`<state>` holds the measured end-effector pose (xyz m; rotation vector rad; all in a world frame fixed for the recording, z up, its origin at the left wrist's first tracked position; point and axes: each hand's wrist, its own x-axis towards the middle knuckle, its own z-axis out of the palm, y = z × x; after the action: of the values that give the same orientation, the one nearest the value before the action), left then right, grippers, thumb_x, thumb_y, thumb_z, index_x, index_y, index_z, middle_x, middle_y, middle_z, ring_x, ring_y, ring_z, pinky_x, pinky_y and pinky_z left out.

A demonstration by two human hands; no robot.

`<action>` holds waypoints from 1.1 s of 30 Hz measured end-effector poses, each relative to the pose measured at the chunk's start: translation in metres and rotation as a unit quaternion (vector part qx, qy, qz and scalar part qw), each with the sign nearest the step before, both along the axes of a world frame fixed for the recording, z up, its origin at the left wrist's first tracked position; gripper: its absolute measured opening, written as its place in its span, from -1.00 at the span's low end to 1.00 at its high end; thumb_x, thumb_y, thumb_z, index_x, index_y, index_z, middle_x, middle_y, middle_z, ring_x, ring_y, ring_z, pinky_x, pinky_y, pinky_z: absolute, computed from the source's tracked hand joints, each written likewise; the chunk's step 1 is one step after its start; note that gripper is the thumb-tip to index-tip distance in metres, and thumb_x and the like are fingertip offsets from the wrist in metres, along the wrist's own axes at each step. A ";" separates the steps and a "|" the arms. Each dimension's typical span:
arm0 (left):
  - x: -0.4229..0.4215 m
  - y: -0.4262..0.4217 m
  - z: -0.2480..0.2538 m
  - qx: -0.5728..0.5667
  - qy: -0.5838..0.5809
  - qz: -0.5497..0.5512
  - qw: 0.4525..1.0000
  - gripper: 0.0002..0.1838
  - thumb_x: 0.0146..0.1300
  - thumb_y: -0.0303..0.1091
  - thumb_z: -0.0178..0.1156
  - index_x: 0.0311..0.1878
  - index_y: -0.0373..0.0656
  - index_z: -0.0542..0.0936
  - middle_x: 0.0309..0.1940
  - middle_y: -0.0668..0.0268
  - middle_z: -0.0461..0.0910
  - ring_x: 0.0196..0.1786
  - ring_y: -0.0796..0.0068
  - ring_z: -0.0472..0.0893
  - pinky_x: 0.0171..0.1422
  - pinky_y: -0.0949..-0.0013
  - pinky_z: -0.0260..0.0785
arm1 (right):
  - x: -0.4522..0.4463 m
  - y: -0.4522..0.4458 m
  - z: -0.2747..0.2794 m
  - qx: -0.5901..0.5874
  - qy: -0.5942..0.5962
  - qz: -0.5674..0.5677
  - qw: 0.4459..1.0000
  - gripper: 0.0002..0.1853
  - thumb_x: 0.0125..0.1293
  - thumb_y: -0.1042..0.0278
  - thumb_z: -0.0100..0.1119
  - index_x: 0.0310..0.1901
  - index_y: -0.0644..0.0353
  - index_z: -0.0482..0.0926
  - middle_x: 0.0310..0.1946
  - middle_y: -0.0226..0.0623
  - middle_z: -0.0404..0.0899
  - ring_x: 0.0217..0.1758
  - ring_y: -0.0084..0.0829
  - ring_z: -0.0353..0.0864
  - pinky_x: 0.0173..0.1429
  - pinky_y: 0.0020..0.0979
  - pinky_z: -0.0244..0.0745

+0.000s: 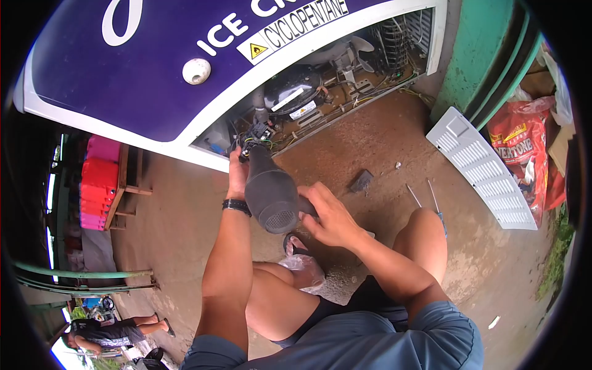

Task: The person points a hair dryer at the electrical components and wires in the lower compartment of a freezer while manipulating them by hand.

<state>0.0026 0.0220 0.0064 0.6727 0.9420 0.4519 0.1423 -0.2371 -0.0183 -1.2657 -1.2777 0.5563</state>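
Note:
My right hand is closed round the handle of a black hair dryer. The dryer's round grille faces me, and its nozzle points away toward a wired electrical part. My left hand, with a dark band at the wrist, is at that part, its fingers bent against it; the dryer hides some of them. Behind sits the open lower compartment of a purple and white ice cream freezer, where a black compressor, a fan and coiled tubing show.
A white slotted panel leans at the right beside a red bag. On the floor lie a small dark block and two thin screwdrivers. Red and pink containers stand left. Another person is at the lower left.

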 end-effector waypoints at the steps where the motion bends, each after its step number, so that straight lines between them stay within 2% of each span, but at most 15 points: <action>1: 0.002 -0.003 0.003 0.000 0.000 -0.001 1.000 -0.24 0.38 0.38 0.05 0.14 -0.24 0.58 -0.08 0.08 0.68 -0.03 0.09 0.67 0.15 0.08 0.55 | 0.000 0.000 -0.001 0.000 0.000 -0.001 1.000 -0.42 0.29 0.49 0.27 0.37 0.14 0.42 -0.02 -0.04 0.42 0.09 0.04 0.52 0.12 -0.04 0.52; 7: 0.013 -0.021 0.019 0.005 0.028 0.027 0.999 -0.17 0.36 0.43 0.07 0.16 -0.28 0.60 -0.01 0.04 0.69 0.03 0.05 0.67 0.25 0.08 0.53 | 0.005 0.001 -0.001 -0.006 0.037 -0.005 0.999 -0.44 0.33 0.48 0.26 0.37 0.16 0.41 0.01 -0.03 0.44 0.10 0.09 0.53 0.18 -0.05 0.52; 9: 0.018 -0.030 0.025 0.023 0.054 0.054 0.997 -0.22 0.34 0.44 0.12 0.01 -0.24 0.65 -0.15 0.17 0.70 -0.07 0.17 0.67 0.21 0.12 0.54 | 0.008 0.004 -0.004 0.016 0.041 -0.020 0.999 -0.45 0.36 0.46 0.26 0.37 0.18 0.40 0.09 -0.02 0.48 0.16 0.07 0.55 0.25 -0.09 0.51; 10: 0.013 -0.020 0.013 0.023 0.053 0.056 0.997 -0.22 0.34 0.44 0.12 0.01 -0.24 0.65 -0.15 0.17 0.70 -0.07 0.17 0.67 0.21 0.12 0.54 | 0.009 0.004 -0.004 0.016 0.041 -0.018 0.999 -0.45 0.36 0.46 0.26 0.37 0.18 0.40 0.09 -0.02 0.48 0.16 0.07 0.55 0.25 -0.09 0.51; 11: 0.004 -0.003 -0.007 0.020 0.050 0.069 0.996 -0.26 0.32 0.45 0.15 -0.09 -0.20 0.64 -0.26 0.25 0.68 -0.15 0.26 0.65 0.19 0.14 0.54 | 0.011 0.005 -0.003 0.014 0.060 -0.022 0.998 -0.46 0.37 0.45 0.27 0.36 0.19 0.39 0.12 -0.03 0.50 0.20 0.04 0.56 0.28 -0.12 0.50; 13: 0.002 0.002 -0.012 0.018 0.045 0.085 0.995 -0.29 0.31 0.45 0.17 -0.20 -0.16 0.63 -0.36 0.34 0.65 -0.24 0.35 0.63 0.16 0.16 0.53 | 0.013 0.006 -0.003 0.013 0.078 -0.024 0.997 -0.47 0.38 0.44 0.27 0.36 0.20 0.39 0.14 -0.03 0.52 0.24 0.00 0.57 0.31 -0.14 0.49; 16: 0.002 -0.002 -0.010 0.028 0.043 0.096 0.994 -0.32 0.28 0.46 0.22 -0.33 -0.10 0.56 -0.53 0.46 0.50 -0.39 0.46 0.53 0.12 0.18 0.52 | 0.015 0.010 -0.009 -0.016 0.171 -0.042 0.984 -0.46 0.39 0.45 0.28 0.37 0.16 0.37 0.13 -0.10 0.56 0.25 -0.12 0.57 0.35 -0.22 0.45; 17: 0.003 -0.004 -0.007 0.026 0.053 0.102 0.993 -0.32 0.27 0.46 0.23 -0.33 -0.10 0.55 -0.54 0.46 0.47 -0.41 0.45 0.51 0.12 0.16 0.52 | 0.017 0.010 -0.010 -0.016 0.170 -0.041 0.984 -0.46 0.39 0.45 0.28 0.37 0.16 0.37 0.13 -0.10 0.56 0.25 -0.12 0.57 0.35 -0.22 0.45; 20: 0.005 -0.007 -0.003 0.022 0.065 0.118 0.991 -0.31 0.27 0.47 0.23 -0.33 -0.10 0.53 -0.56 0.45 0.43 -0.43 0.45 0.49 0.12 0.15 0.52 | 0.024 0.011 -0.012 -0.021 0.239 -0.026 0.971 -0.36 0.42 0.46 0.27 0.49 0.13 0.29 0.22 -0.21 0.55 0.30 -0.31 0.53 0.41 -0.27 0.39; 26: 0.008 -0.010 -0.002 0.017 0.064 0.132 0.989 -0.31 0.29 0.47 0.21 -0.35 -0.09 0.51 -0.60 0.46 0.39 -0.47 0.46 0.45 0.12 0.17 0.51 | 0.029 0.011 -0.011 -0.051 0.283 -0.012 0.958 -0.25 0.41 0.48 0.27 0.58 0.10 0.18 0.31 -0.20 0.50 0.37 -0.34 0.47 0.46 -0.28 0.35; 33: 0.012 -0.011 0.002 0.021 0.070 0.136 0.988 -0.32 0.32 0.46 0.16 -0.40 -0.08 0.51 -0.63 0.45 0.37 -0.53 0.45 0.42 0.09 0.20 0.51 | 0.025 0.007 -0.005 -0.028 0.258 -0.001 0.966 -0.26 0.41 0.48 0.27 0.57 0.13 0.20 0.34 -0.19 0.49 0.42 -0.31 0.45 0.49 -0.26 0.32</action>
<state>0.0144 0.0113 0.0081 0.6215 1.1668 0.6728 0.1669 -0.2301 -0.0238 -1.0733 -0.8273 0.8606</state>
